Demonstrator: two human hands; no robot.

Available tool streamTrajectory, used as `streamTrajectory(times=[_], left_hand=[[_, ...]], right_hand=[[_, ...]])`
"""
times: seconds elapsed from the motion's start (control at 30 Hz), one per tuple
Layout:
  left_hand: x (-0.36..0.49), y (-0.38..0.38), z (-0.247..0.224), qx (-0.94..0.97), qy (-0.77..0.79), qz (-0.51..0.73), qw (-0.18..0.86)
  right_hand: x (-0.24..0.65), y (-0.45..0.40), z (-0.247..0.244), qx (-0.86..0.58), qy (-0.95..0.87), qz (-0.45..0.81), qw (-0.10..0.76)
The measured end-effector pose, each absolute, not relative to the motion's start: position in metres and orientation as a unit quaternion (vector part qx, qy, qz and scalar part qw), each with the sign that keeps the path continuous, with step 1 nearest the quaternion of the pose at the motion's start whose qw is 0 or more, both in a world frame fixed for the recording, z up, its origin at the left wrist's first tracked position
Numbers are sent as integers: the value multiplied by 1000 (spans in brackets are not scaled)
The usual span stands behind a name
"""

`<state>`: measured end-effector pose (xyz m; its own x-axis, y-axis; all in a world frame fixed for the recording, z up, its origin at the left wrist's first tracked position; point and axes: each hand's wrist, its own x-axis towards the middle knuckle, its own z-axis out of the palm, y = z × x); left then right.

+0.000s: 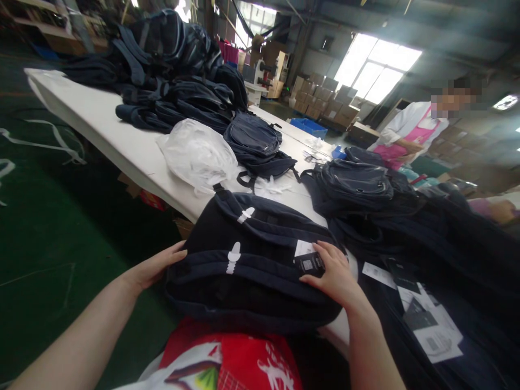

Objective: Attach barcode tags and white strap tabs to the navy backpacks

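Note:
A dark navy backpack [280,249] lies with its strap side up at the table's near edge, right in front of me. White clips or bands [233,257] sit on its two shoulder straps. My left hand [160,264] grips the backpack's left end, thumb on top and the other fingers mostly hidden. At the right end, my right hand [336,271] is curled over the backpack, its thumb and fingertips touching a black hang tag [309,264]. A white label [304,248] shows beside that tag.
A white table [101,116] runs away from me. On it are piled backpacks [174,49], a bundle of clear plastic bags [199,151] and another backpack [254,135]. More backpacks [353,181] and loose tags [433,330] lie at right. A person [410,130] stands beyond them.

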<state>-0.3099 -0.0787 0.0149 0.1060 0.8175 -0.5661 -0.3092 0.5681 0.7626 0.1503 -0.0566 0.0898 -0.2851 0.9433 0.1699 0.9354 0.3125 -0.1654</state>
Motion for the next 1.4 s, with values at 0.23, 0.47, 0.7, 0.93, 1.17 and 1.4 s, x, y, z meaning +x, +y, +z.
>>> streamTrajectory(times=[0.23,0.47,0.7,0.93,1.17,1.4], left_hand=[[-309,-80,13,223,553,413,688],[-299,-74,9,226,526,413,708],[-296,-65,11,208,505,403,734],[-277,-42,26,279,588,386,653],[-283,-23,23,335,629,375,593],[-268,-8,64,390,630,376,557]], right_hand=[[135,-48,88,-623,-766,-42,151],[145,-66,80,-638,-727,-70,243],[181,-116,40,-778,-483,112,386],[183,-113,39,-800,-424,191,379],[158,-102,58,-740,-495,190,413],[163,-90,113,-674,-518,175,497]])
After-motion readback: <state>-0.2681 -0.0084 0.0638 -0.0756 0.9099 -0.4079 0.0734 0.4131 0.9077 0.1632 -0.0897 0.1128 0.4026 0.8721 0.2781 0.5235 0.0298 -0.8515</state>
